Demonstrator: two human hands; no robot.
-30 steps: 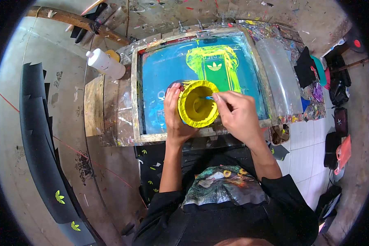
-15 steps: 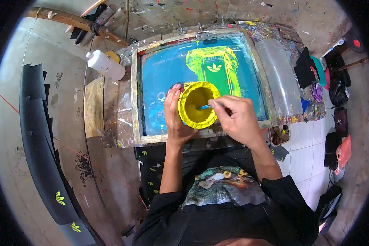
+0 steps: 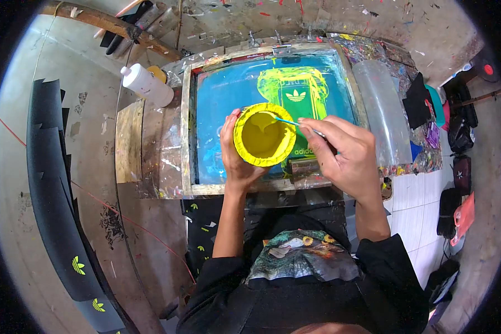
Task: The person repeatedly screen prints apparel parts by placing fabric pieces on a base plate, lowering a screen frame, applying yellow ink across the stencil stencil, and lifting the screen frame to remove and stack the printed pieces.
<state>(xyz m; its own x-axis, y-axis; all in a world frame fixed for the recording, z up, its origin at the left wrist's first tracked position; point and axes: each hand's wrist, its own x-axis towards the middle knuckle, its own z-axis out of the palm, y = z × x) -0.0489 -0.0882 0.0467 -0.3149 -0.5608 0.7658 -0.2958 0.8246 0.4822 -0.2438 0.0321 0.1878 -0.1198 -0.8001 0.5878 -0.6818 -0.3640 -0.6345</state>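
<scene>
My left hand (image 3: 232, 160) is wrapped round the side of a tub of yellow ink (image 3: 236, 136), its mouth tilted toward me and its rim thickly coated. Between the thumb and fingers of my right hand (image 3: 348, 156) is a thin blue stirrer (image 3: 287, 121). Its ink-covered end is over the tub's mouth near the far rim, and ink trails from it to the ink inside. Beneath both hands lies a wood-framed printing screen (image 3: 222, 89) with blue mesh, a green panel and smeared yellow ink (image 3: 270, 83). A small wooden-edged piece (image 3: 304, 167) rests on the screen near its front edge.
A white bottle (image 3: 147, 86) and a wooden board (image 3: 129, 142) are left of the screen. A clear plastic sheet (image 3: 381, 108) and black pieces (image 3: 416, 100) lie to the right. Dark printed sheets (image 3: 50, 150) hang at far left. A red bag (image 3: 463, 218) sits lower right.
The stirrer's end has risen from deep inside the tub to its mouth, with ink trailing from it. My right hand has shifted right, and the tub has moved slightly left and away.
</scene>
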